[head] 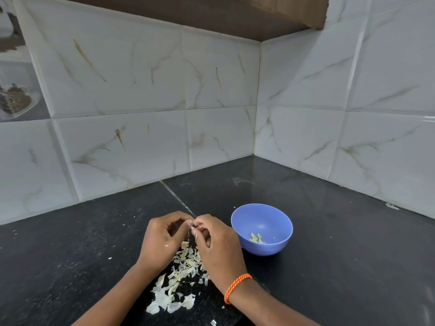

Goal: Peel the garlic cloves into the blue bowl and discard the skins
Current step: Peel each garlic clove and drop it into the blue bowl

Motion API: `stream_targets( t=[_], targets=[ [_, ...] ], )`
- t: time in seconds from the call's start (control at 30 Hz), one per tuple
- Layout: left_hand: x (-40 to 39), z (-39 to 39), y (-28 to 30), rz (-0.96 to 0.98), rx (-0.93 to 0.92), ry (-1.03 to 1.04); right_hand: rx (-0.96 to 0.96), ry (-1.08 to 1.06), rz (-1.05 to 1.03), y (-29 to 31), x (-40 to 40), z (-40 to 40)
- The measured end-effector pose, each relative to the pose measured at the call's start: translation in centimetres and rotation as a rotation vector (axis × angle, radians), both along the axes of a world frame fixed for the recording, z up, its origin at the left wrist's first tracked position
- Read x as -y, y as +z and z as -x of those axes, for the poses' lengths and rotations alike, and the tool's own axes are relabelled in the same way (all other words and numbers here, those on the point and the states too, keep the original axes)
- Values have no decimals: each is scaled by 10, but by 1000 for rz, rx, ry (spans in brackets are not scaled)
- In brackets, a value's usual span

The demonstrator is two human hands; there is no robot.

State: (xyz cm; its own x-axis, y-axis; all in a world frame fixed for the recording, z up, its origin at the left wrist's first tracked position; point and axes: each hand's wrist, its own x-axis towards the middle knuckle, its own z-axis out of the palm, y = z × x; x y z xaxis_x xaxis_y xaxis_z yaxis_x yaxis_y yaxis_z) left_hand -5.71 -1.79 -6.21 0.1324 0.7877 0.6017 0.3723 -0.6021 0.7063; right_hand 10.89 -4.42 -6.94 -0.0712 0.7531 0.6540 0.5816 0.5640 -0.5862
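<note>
both hands (191, 228) pinching a tiny garlic clove (192, 225), axis indiscernible, beside blue bowl (275, 216)

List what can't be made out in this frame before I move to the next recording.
- Garlic clove: head view, hidden between the fingertips of the left hand and right hand; how far it is peeled is unclear.
- Cloves in the blue bowl: too small to count.
- Skins on the counter: partly covered by both wrists.
- Forearms: cut off by the bottom edge.
</note>
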Motion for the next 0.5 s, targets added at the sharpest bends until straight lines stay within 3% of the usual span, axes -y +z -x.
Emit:
stream_targets(
  t=[0.17,0.37,0.5],
  targets=[
    [-18,-34,11,2,135,-10,143,-102,-54,35,-5,-18],
    [-26,-50,14,116,-8,4,106,-180,306,59,-17,-86],
    [-18,-51,20,151,-78,19,238,-318,414,59,-19,-117]
  ],
)
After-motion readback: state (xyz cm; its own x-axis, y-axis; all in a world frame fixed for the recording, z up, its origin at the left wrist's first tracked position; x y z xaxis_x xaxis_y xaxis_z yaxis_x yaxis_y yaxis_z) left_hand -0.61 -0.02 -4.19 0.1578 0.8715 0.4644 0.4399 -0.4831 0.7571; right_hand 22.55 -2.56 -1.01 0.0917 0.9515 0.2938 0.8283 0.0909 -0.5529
